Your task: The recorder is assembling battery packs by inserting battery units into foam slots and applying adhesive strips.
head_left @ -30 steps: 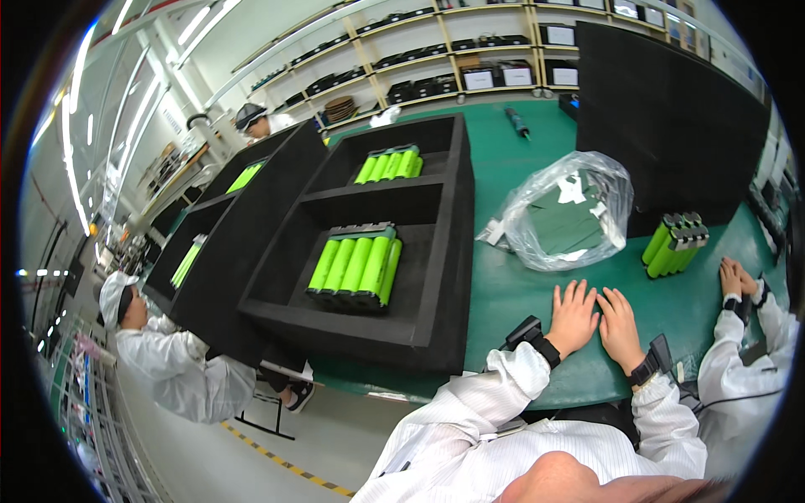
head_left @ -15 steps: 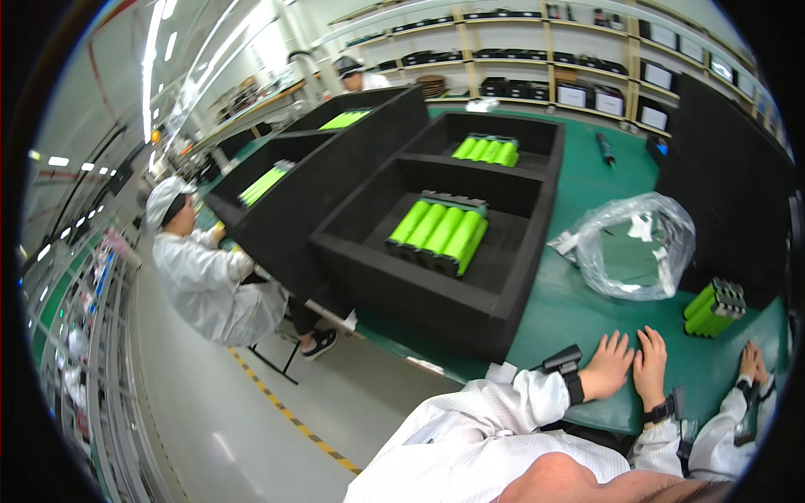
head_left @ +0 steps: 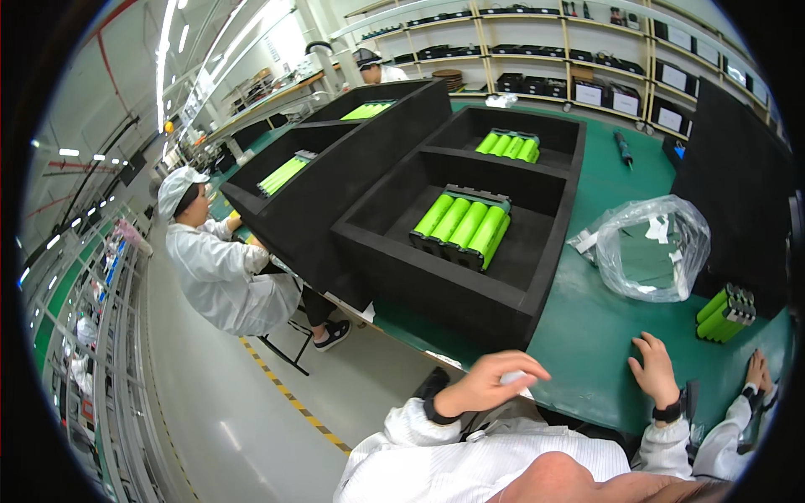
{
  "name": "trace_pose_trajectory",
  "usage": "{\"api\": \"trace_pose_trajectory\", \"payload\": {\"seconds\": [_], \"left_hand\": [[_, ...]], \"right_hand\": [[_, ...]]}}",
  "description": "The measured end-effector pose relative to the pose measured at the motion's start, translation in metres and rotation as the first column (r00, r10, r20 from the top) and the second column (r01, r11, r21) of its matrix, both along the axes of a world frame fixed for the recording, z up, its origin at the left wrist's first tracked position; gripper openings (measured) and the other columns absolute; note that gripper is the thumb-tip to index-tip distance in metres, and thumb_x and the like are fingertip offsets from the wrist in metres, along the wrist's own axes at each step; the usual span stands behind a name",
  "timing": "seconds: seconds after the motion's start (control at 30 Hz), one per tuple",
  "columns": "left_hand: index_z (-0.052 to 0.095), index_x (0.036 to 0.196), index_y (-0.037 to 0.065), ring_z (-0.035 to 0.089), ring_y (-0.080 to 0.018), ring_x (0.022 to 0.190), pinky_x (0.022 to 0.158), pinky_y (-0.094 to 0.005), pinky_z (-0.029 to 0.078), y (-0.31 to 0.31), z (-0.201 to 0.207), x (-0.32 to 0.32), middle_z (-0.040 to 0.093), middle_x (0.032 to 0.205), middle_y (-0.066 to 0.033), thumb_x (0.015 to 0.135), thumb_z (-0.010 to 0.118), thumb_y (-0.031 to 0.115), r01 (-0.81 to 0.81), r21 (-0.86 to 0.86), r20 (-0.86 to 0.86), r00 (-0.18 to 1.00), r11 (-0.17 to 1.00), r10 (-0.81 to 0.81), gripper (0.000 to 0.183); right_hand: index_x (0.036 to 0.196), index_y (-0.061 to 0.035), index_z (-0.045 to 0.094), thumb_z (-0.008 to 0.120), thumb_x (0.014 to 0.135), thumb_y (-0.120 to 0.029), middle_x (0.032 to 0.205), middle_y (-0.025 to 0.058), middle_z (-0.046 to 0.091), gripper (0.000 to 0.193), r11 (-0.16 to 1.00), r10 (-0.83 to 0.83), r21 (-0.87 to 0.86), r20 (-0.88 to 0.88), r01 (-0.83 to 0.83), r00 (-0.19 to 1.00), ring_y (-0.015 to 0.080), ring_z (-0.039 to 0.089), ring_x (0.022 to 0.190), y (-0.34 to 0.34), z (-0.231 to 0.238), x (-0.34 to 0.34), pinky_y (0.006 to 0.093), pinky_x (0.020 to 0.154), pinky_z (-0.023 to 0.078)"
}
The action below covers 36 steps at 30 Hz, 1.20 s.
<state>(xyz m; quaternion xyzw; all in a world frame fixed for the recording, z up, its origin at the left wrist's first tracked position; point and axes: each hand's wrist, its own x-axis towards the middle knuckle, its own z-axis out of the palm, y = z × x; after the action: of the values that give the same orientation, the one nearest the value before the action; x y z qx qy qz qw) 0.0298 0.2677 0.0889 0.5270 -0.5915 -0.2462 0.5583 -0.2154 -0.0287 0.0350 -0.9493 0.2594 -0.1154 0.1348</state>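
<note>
My left hand (head_left: pixel 496 382) is raised by the near table edge, below the front corner of a black divided box (head_left: pixel 520 323). Its fingers reach to the right, apart from the thumb. A white patch shows between them; whether it is held or lies behind, I cannot tell. My right hand (head_left: pixel 656 369) rests on the green tabletop (head_left: pixel 587 335) with fingers spread, holding nothing. Nearest to it stands a green battery pack (head_left: pixel 724 315) of several cells. Another battery pack (head_left: pixel 463 225) lies in the box's front compartment, and a smaller-looking battery pack (head_left: pixel 509 146) in the rear one.
A clear plastic bag (head_left: pixel 654 281) lies beyond my right hand, before a black upright panel (head_left: pixel 734 184). A teal screwdriver-like tool (head_left: pixel 623 149) lies farther back. Another person's hands (head_left: pixel 757 373) rest at far right. A seated co-worker (head_left: pixel 218 260) is beside a second black box (head_left: pixel 335 184).
My hands, side by side on the table before, have parted. The left has lifted and moved left to the table edge; the right stays on the tabletop. The view has shifted slightly.
</note>
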Motion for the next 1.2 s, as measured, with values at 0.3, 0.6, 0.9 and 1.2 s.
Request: {"api": "trace_pose_trajectory", "payload": {"seconds": [0.3,0.6,0.9,1.2], "left_hand": [[0.064,0.102,0.003,0.059,-0.0319,0.098,0.088,-0.0426,0.044,-0.005,0.071,0.066,0.063,0.103,-0.0129,0.094,0.054,0.037,-0.42,-0.558,0.669,0.282,0.715,0.688,0.037],[0.059,0.072,0.008,0.056,-0.0271,0.062,0.062,-0.0377,0.043,-0.033,0.072,0.086,0.058,0.068,-0.0063,0.088,0.051,0.019,-0.34,-0.647,0.652,0.218,0.683,0.726,0.021],[0.062,0.072,-0.003,0.057,-0.0319,0.055,0.054,-0.0378,0.04,-0.048,0.111,0.1,0.058,0.062,-0.0169,0.103,0.028,0.026,-0.575,-0.642,0.533,0.141,0.507,0.834,0.054],[0.064,0.068,-0.004,0.054,-0.0169,0.053,0.053,-0.0298,0.04,-0.067,0.127,0.096,0.057,0.056,-0.0064,0.104,0.026,0.036,-0.695,-0.569,0.406,0.228,0.44,0.885,0.066]], "right_hand": [[0.115,-0.0023,0.062,0.067,0.082,-0.011,0.113,0.0156,0.064,0.034,0.918,0.373,0.042,0.245,-0.394,0.895,0.0348,0.058,0.107,0.059,0.042,0.089,0.0424,0.092,0.047],[0.116,-0.0033,0.061,0.062,0.082,-0.002,0.11,0.0124,0.064,0.034,0.851,0.261,0.291,0.487,-0.437,0.833,0.0315,0.056,0.106,0.048,-0.022,0.103,0.0394,0.095,0.044],[0.121,-0.0052,0.06,0.064,0.084,-0.007,0.11,0.011,0.064,0.038,0.787,0.27,0.363,0.524,-0.498,0.808,0.0292,0.056,0.106,0.03,-0.035,0.105,0.0385,0.096,0.044],[0.12,-0.0045,0.06,0.065,0.082,-0.008,0.112,0.0114,0.062,0.039,0.784,0.239,0.378,0.548,-0.492,0.802,0.0311,0.054,0.107,0.029,-0.046,0.101,0.0399,0.095,0.045]]}}
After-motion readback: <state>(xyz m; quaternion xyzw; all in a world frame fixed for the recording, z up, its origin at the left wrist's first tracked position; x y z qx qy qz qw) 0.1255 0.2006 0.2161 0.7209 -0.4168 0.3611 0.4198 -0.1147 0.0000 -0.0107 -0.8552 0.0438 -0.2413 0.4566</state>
